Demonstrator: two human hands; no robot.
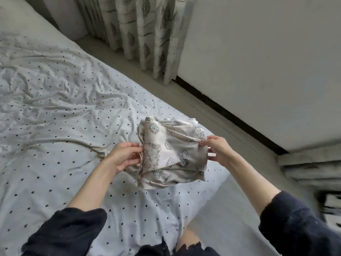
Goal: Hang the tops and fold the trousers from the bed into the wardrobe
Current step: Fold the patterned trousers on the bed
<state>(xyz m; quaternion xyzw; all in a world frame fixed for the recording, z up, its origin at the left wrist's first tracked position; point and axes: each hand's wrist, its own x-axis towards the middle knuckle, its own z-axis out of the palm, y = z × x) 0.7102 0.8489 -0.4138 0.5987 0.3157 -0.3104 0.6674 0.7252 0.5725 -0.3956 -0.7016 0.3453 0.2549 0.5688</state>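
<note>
Now: folded trousers [170, 154] held just above bed [55, 108], near its corner. Left hand [123, 156] and right hand [217, 150] pinch opposite edges, fingers clamped on cloth. Keep grips level, fabric taut so folds don't slip; carry flat to wardrobe, which isn't in view.

folded printed garment [171, 156]: 1 | hands: 2, left hand [123, 157], right hand [217, 149] | bed [55, 117]: 1 | leaf-print curtain [144, 32]: 1 | dark sleeves: 2
</note>
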